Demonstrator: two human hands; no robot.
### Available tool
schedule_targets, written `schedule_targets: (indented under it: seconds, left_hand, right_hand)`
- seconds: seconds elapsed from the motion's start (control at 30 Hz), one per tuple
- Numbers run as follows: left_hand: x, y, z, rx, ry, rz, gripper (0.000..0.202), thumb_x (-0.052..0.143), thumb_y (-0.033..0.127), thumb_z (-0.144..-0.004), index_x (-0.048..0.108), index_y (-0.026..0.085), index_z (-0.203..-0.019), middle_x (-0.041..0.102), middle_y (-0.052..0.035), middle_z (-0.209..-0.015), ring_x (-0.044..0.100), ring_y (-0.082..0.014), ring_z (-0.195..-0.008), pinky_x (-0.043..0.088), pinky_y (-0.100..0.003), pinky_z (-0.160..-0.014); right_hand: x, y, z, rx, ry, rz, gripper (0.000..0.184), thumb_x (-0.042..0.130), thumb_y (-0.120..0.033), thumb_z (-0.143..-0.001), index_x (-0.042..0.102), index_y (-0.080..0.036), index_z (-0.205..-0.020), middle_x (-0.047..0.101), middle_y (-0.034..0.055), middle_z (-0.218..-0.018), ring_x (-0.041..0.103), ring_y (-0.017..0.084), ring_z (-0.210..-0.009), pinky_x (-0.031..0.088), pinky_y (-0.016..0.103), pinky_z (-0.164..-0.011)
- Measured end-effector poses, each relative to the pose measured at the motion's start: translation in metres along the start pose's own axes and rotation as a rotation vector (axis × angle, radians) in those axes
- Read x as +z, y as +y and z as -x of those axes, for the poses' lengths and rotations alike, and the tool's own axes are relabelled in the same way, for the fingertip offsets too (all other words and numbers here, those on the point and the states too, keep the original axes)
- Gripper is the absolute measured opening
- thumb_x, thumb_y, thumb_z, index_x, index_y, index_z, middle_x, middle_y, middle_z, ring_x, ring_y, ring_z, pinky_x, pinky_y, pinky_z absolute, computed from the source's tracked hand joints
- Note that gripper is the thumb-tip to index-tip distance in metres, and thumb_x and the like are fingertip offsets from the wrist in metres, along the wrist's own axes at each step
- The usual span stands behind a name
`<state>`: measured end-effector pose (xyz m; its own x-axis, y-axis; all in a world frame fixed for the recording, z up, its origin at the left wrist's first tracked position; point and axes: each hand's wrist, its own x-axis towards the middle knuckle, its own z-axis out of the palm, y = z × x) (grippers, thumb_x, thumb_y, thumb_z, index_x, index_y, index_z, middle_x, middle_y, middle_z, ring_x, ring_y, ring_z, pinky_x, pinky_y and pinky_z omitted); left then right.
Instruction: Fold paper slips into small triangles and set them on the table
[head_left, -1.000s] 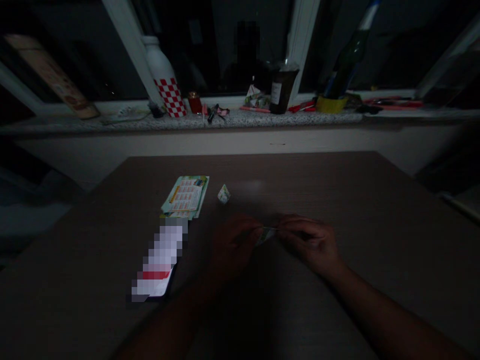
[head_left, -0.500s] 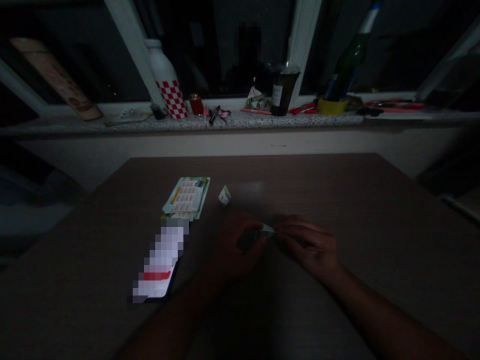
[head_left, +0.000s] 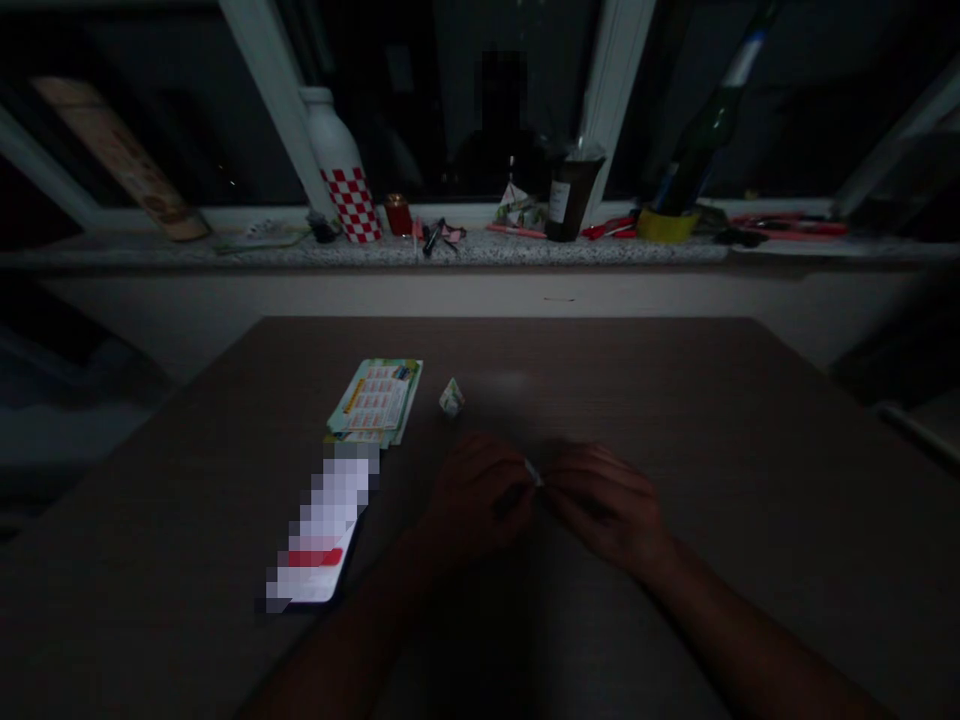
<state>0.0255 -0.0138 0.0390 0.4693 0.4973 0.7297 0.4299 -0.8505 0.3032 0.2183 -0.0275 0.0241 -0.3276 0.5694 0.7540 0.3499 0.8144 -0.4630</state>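
Between my fingertips, over the middle of the table, is a small piece of folded paper [head_left: 534, 473], pale and mostly covered by the fingers. My left hand [head_left: 480, 495] pinches it from the left, fingers curled. From the other side my right hand [head_left: 607, 505] is closed on it, thumb below and fingers above. Just beyond my left hand sits a small folded paper shape [head_left: 451, 399] with a green and white print. Dim light hides the folds of the held paper.
To the left lies a stack of printed green cards [head_left: 379, 397], with a lit phone [head_left: 322, 530] in front of it. On the granite sill [head_left: 480, 250] at the back stand a checkered white bottle [head_left: 341, 165], a dark cup [head_left: 574, 195] and a green bottle [head_left: 709, 130].
My hands have drawn closer together, and less of the held paper shows between them. The view has tilted slightly; the cards, phone and other paper shape lie as before.
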Motion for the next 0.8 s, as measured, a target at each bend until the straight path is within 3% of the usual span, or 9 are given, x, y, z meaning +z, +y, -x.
schedule_targets:
  seconds: [0.4, 0.8]
  left_hand:
    - [-0.006, -0.005, -0.001, -0.042, -0.120, 0.041, 0.003, 0.057, 0.015, -0.077, 0.058, 0.017, -0.078, 0.064, -0.0019, -0.078, 0.055, -0.0146, -0.076, 0.044, -0.032, -0.074]
    - [-0.009, -0.002, 0.002, -0.034, -0.120, -0.001, 0.002, 0.057, 0.016, -0.074, 0.056, 0.017, -0.075, 0.062, -0.0026, -0.077, 0.054, -0.0160, -0.077, 0.042, -0.034, -0.075]
  right_hand:
    - [0.006, 0.004, -0.008, -0.027, -0.018, -0.032, 0.021, 0.063, -0.008, -0.074, 0.064, -0.018, -0.092, 0.068, 0.0055, -0.078, 0.063, 0.018, -0.072, 0.053, 0.036, -0.066]
    - [0.013, -0.001, -0.011, -0.145, -0.051, 0.034, 0.020, 0.063, -0.006, -0.073, 0.062, -0.019, -0.088, 0.066, 0.0050, -0.075, 0.062, 0.018, -0.070, 0.052, 0.036, -0.066]
